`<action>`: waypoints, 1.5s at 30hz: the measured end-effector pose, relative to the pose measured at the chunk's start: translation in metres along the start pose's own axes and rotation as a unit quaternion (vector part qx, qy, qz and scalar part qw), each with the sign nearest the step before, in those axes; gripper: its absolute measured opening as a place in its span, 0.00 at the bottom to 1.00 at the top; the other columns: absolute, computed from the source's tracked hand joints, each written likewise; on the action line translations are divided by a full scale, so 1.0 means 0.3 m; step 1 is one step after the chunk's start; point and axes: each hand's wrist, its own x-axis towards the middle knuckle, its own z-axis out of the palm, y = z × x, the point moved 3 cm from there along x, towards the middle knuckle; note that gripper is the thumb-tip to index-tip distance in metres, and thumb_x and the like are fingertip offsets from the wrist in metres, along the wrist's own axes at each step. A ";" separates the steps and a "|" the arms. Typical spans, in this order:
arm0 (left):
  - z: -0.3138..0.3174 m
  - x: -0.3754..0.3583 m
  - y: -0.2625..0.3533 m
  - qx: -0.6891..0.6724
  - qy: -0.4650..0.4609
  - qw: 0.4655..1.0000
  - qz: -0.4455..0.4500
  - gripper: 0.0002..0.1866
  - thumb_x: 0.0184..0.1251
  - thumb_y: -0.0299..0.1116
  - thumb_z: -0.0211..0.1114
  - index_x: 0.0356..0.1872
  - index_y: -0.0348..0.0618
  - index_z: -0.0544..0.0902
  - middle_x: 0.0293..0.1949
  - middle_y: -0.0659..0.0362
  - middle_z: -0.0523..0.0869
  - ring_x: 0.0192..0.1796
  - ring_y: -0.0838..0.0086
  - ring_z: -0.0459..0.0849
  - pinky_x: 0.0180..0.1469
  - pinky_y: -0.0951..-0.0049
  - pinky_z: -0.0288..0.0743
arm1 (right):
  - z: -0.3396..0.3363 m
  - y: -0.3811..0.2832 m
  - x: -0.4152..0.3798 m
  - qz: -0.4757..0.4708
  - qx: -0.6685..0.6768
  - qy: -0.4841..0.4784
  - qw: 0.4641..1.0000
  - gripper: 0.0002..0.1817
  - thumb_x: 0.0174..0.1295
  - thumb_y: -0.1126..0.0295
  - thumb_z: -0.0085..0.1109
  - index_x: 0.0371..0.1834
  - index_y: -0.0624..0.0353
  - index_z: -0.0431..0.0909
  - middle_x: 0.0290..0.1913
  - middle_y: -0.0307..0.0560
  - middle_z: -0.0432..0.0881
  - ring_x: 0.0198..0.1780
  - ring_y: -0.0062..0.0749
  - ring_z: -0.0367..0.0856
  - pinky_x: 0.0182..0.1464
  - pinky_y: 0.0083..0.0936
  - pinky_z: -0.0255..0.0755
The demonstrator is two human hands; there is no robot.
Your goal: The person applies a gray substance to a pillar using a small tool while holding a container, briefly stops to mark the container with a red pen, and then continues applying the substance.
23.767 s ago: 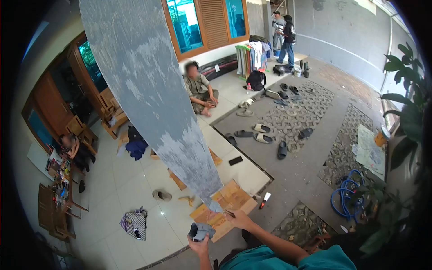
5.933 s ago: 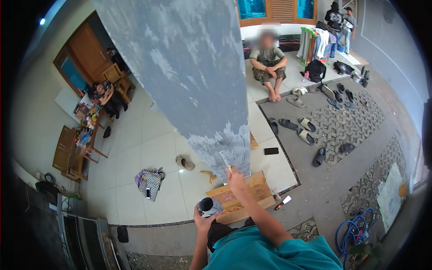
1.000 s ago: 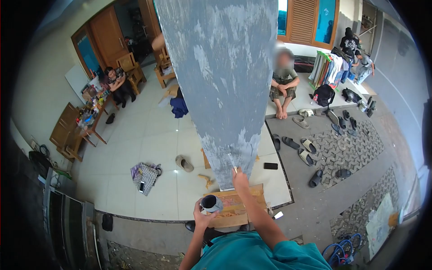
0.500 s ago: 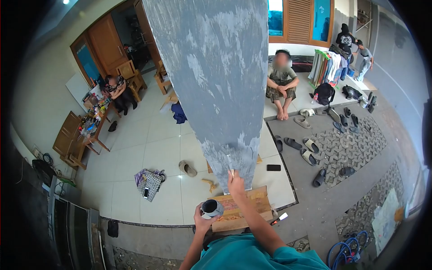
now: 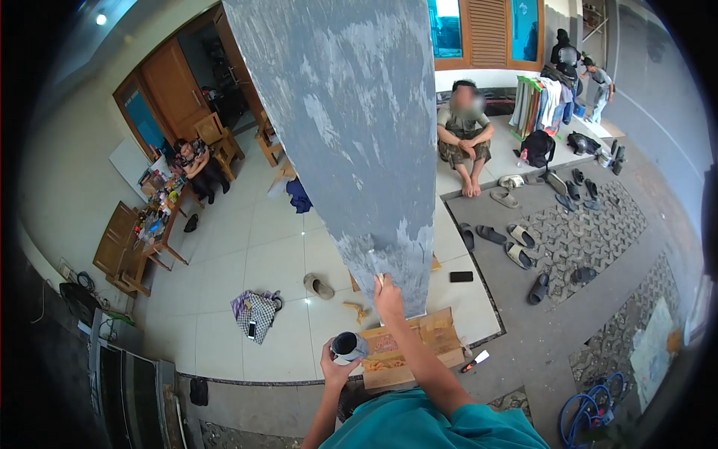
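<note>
A tall pillar (image 5: 344, 135) stands in front of me, coated in patchy grey with lighter streaks. My right hand (image 5: 388, 301) is closed around the handle of a paintbrush (image 5: 380, 278), its head against the lower part of the pillar. The bristles are hard to make out against the grey. Lower and to the left, my left hand (image 5: 334, 367) wraps around a small cup (image 5: 360, 346) with a dark inside and grey smears on its outside. Flattened cardboard (image 5: 441, 329) lies on the floor at the pillar's foot, partly under my right forearm.
A scraper (image 5: 476, 361) lies right of the cardboard, near a black phone (image 5: 461, 277). A checkered bag (image 5: 256, 314) and a sandal (image 5: 318, 286) lie left on the tiles. A person (image 5: 465, 138) sits right behind the pillar. Blue hose (image 5: 591, 408) coils lower right.
The view has shifted slightly, so the pillar sits a little further left. My right hand and the brush stay at the pillar's lower part, and the cup remains in my left hand.
</note>
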 end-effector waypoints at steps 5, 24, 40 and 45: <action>0.011 -0.040 0.013 0.011 0.007 1.000 -0.004 0.42 0.38 0.29 0.85 0.59 0.35 0.71 0.49 0.52 0.83 0.52 0.66 0.84 0.56 0.64 0.79 | 0.012 0.061 -0.054 0.014 -0.013 -0.044 0.999 0.21 0.72 0.51 0.48 0.46 0.62 0.71 0.28 0.70 0.81 0.34 0.71 0.80 0.35 0.59 0.73; -0.012 -0.045 -0.045 0.011 0.016 0.999 -0.028 0.42 0.39 0.29 0.84 0.58 0.35 0.71 0.49 0.53 0.84 0.52 0.66 0.85 0.56 0.63 0.79 | -0.054 -0.171 -0.081 -0.061 0.033 -0.063 0.996 0.22 0.73 0.50 0.45 0.45 0.61 0.72 0.26 0.72 0.80 0.33 0.74 0.79 0.35 0.60 0.75; 0.013 -0.048 -0.050 0.002 -0.009 0.999 -0.039 0.41 0.42 0.26 0.83 0.59 0.35 0.70 0.52 0.53 0.81 0.55 0.65 0.83 0.58 0.63 0.79 | 0.020 -0.168 -0.025 -0.094 0.033 -0.036 0.994 0.18 0.72 0.55 0.49 0.46 0.61 0.71 0.27 0.70 0.81 0.33 0.69 0.80 0.35 0.59 0.74; -0.008 -0.052 -0.075 0.020 0.017 0.999 -0.028 0.41 0.39 0.29 0.84 0.58 0.35 0.71 0.49 0.53 0.83 0.52 0.67 0.84 0.54 0.64 0.79 | -0.016 -0.191 -0.054 -0.035 -0.021 -0.070 0.997 0.18 0.73 0.56 0.47 0.47 0.62 0.70 0.28 0.70 0.81 0.34 0.70 0.81 0.36 0.59 0.74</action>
